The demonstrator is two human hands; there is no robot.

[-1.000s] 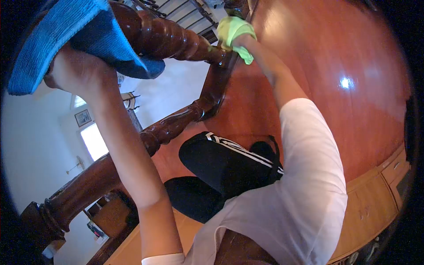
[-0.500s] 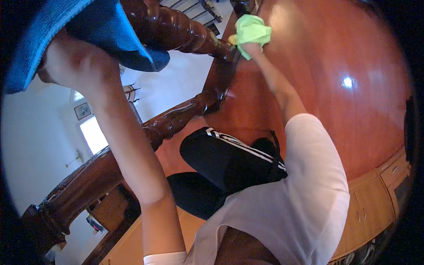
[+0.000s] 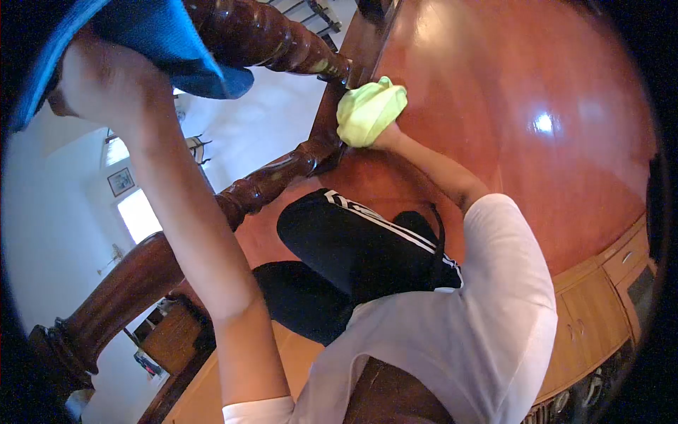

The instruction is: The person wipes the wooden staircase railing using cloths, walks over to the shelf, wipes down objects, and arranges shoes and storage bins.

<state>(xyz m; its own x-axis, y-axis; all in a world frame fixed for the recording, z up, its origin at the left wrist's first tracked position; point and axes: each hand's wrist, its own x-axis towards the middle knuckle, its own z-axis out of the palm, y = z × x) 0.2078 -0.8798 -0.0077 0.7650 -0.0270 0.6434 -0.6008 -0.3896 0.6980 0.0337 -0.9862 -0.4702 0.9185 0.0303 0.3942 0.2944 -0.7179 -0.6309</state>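
Observation:
A light-green cloth is bunched in my right hand, pressed against the dark wooden base rail beside the glossy reddish-brown floor. The cloth covers most of that hand's fingers. At the upper left, my left hand is raised and closed on a blue towel, which drapes over it and hides the fingertips. Right beside the towel runs a carved dark wooden baluster. A second turned baluster lies between my two arms, its foot close to the green cloth.
A thick dark post crosses the lower left. My bent legs in black striped trousers rest on the polished floor. Wooden cabinets stand at the lower right. Past the balusters, a lower room shows a bright window.
My right hand has moved the green cloth down and to the left, nearer the second baluster's foot. My left hand and the blue towel have shifted slightly up and left in view.

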